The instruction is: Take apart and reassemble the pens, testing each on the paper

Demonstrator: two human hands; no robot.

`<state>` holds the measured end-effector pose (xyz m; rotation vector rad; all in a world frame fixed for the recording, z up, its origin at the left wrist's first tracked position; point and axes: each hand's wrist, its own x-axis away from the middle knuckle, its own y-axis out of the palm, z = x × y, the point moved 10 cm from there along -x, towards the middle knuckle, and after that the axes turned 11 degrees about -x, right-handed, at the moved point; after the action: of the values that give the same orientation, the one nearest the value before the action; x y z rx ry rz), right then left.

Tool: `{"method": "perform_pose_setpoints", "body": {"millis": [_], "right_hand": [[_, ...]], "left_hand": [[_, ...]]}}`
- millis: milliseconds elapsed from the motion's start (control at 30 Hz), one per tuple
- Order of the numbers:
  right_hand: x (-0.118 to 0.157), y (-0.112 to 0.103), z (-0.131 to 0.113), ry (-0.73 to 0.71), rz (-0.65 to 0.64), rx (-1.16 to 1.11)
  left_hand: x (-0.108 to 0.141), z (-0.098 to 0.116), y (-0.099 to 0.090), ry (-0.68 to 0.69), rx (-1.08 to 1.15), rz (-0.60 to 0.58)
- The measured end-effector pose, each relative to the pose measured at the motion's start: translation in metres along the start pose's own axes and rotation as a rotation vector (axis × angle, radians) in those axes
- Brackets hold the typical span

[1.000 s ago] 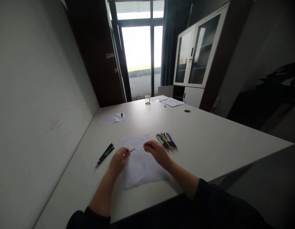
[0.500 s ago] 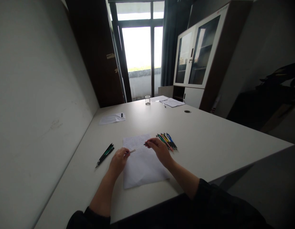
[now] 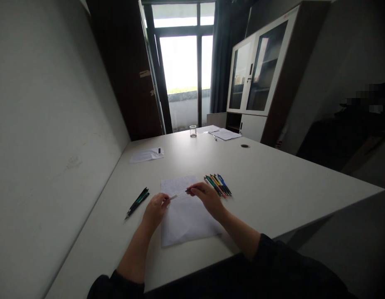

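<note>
My left hand (image 3: 155, 209) pinches a slim white tube (image 3: 174, 197), which looks like a pen barrel, over the left edge of a sheet of paper (image 3: 186, 222). Facing it from the right, my right hand (image 3: 205, 197) grips a small dark piece (image 3: 188, 190) that looks like a pen part; the fingers hide most of it. A short gap separates the two pieces. Lines of writing cover the sheet's upper part. Just beyond my right hand lies a row of several coloured pens (image 3: 220, 185). Dark and green pens (image 3: 137, 203) rest left of my left hand.
A wall (image 3: 71, 166) borders the white table (image 3: 257, 182) on the left. Farther back are a paper with a dark mark (image 3: 147, 155), a glass (image 3: 193, 132), more papers (image 3: 226, 134) with a pen, and a cable hole (image 3: 245, 146).
My right hand has shifted slightly left and down, bringing the dark piece nearer to the white tube. My left hand has stayed in place.
</note>
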<state>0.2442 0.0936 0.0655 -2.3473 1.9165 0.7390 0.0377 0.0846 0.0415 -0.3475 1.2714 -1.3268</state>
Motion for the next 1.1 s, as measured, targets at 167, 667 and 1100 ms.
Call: {"method": "perform_pose_setpoints", "body": {"millis": [167, 667, 1100], "right_hand": [[-0.001, 0.002, 0.011, 0.057, -0.035, 0.009], [0.002, 0.010, 0.019, 0.056, -0.138, 0.283], [0.004, 0.013, 0.007, -0.007, -0.168, 0.475]], "left_hand": [[0.000, 0.004, -0.002, 0.005, -0.003, 0.006], [-0.003, 0.036, -0.017, 0.140, -0.041, -0.001], [-0.002, 0.040, -0.024, 0.154, 0.036, 0.029]]}}
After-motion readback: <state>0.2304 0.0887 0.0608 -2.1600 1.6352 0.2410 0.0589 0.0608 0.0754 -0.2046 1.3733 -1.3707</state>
